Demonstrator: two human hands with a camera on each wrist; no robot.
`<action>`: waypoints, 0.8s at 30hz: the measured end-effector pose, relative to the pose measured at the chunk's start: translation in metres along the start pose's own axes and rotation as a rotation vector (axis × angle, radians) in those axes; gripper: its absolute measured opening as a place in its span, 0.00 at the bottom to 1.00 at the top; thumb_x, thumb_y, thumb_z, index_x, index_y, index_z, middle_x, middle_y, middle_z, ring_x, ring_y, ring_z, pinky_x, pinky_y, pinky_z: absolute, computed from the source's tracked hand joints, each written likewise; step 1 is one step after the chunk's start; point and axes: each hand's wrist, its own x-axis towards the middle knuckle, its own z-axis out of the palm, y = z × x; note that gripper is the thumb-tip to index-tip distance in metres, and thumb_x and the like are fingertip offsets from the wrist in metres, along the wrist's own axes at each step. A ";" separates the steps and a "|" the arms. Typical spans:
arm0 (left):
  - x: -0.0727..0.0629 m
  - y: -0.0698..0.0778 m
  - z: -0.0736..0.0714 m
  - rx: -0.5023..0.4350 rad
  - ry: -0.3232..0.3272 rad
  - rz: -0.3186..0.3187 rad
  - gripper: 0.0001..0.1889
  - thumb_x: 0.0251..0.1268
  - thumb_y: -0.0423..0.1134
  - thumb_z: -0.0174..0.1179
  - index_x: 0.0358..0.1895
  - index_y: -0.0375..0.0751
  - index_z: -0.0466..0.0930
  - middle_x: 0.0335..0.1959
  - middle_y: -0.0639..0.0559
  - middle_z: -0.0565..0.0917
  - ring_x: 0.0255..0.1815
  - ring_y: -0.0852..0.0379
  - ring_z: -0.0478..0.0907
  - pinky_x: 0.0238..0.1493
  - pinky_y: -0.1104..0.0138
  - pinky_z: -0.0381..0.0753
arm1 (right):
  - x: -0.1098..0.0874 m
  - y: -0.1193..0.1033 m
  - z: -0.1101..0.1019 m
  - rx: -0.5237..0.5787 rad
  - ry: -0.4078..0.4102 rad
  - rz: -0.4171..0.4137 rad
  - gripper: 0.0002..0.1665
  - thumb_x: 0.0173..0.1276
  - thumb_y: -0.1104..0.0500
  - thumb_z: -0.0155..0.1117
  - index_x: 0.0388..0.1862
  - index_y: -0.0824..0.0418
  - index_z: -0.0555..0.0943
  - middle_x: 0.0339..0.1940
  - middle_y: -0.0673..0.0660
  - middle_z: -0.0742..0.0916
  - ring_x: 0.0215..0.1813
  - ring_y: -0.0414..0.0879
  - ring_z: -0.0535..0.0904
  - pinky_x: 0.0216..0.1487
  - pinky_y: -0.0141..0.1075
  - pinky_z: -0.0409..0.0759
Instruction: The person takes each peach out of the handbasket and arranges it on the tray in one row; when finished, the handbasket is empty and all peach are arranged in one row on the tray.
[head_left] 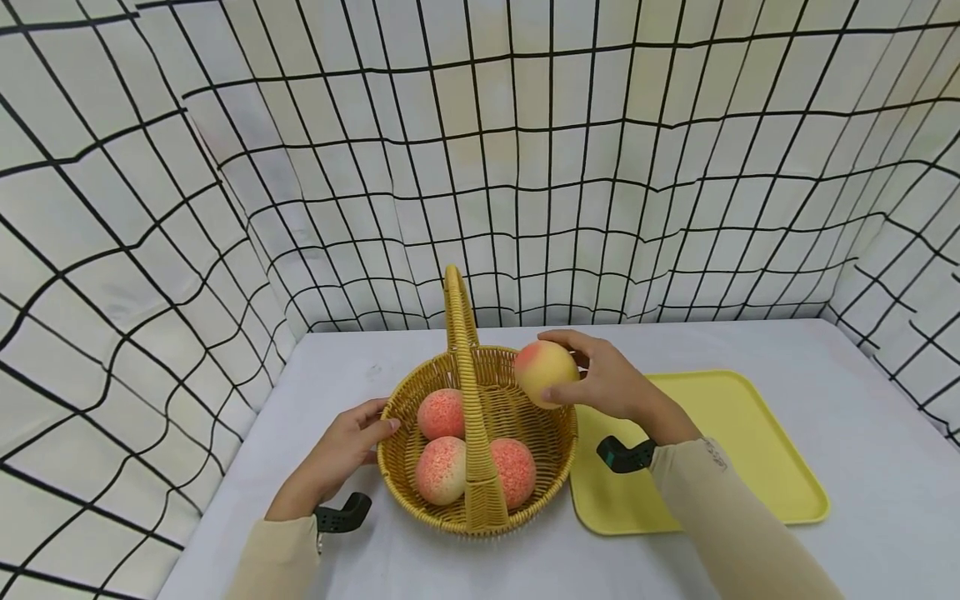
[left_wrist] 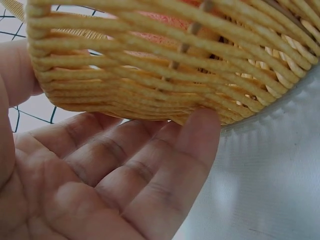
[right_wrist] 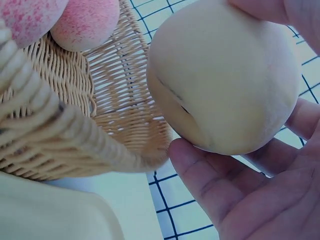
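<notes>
A yellow peach with a red blush [head_left: 546, 373] is held by my right hand [head_left: 611, 385] over the right rim of a wicker basket [head_left: 480, 523]. In the right wrist view thumb and fingers curve around the pale peach [right_wrist: 225, 75]. My left hand [head_left: 339, 446] grips the basket's left side, thumb at the rim. Its fingers [left_wrist: 165, 185] press against the woven wall [left_wrist: 120, 95] from outside in the left wrist view. Inside the basket lie three speckled pink peaches [head_left: 441, 471], partly hidden by the upright handle [head_left: 467, 375].
A yellow tray [head_left: 738, 450] lies on the white tabletop [head_left: 862, 400] right of the basket, under the right forearm. White cloth walls with black grid lines [head_left: 547, 167] stand behind and at both sides. Each wrist wears a dark strap device [head_left: 626, 454].
</notes>
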 end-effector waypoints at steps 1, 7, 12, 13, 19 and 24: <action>0.000 0.000 0.000 -0.001 0.002 0.001 0.29 0.81 0.39 0.53 0.77 0.29 0.63 0.71 0.30 0.74 0.62 0.41 0.81 0.52 0.54 0.87 | -0.001 0.000 -0.001 0.006 0.005 -0.002 0.46 0.60 0.54 0.79 0.77 0.53 0.72 0.64 0.57 0.83 0.55 0.53 0.81 0.52 0.47 0.81; 0.001 -0.001 0.001 -0.007 0.003 0.010 0.28 0.81 0.38 0.53 0.76 0.28 0.63 0.69 0.30 0.76 0.59 0.43 0.83 0.48 0.56 0.88 | -0.007 0.005 -0.006 0.056 0.044 -0.009 0.45 0.60 0.57 0.78 0.77 0.54 0.72 0.66 0.59 0.81 0.58 0.54 0.82 0.52 0.46 0.83; 0.002 0.000 0.000 0.001 0.007 0.014 0.28 0.81 0.37 0.53 0.76 0.28 0.64 0.68 0.30 0.76 0.58 0.44 0.84 0.48 0.57 0.88 | -0.013 0.010 -0.010 0.076 0.076 -0.014 0.45 0.62 0.58 0.76 0.78 0.56 0.70 0.67 0.62 0.81 0.56 0.56 0.82 0.51 0.45 0.83; 0.002 0.000 0.000 0.005 0.015 0.008 0.28 0.80 0.38 0.53 0.76 0.28 0.64 0.68 0.30 0.77 0.57 0.45 0.84 0.48 0.57 0.88 | -0.015 0.012 -0.011 0.084 0.080 -0.014 0.45 0.63 0.59 0.76 0.78 0.57 0.69 0.68 0.63 0.80 0.56 0.56 0.81 0.51 0.45 0.83; 0.003 0.002 0.000 0.030 0.042 -0.008 0.27 0.80 0.38 0.53 0.76 0.31 0.65 0.66 0.32 0.78 0.57 0.46 0.84 0.47 0.59 0.88 | -0.023 0.021 -0.016 0.120 0.116 0.008 0.45 0.64 0.60 0.74 0.80 0.58 0.67 0.71 0.65 0.77 0.59 0.57 0.81 0.52 0.43 0.83; 0.003 0.002 0.001 0.038 0.050 -0.003 0.26 0.80 0.37 0.52 0.76 0.30 0.66 0.63 0.32 0.80 0.54 0.47 0.85 0.45 0.61 0.89 | -0.029 0.028 -0.019 0.128 0.146 0.041 0.44 0.64 0.61 0.73 0.79 0.57 0.69 0.71 0.62 0.77 0.60 0.57 0.80 0.54 0.43 0.83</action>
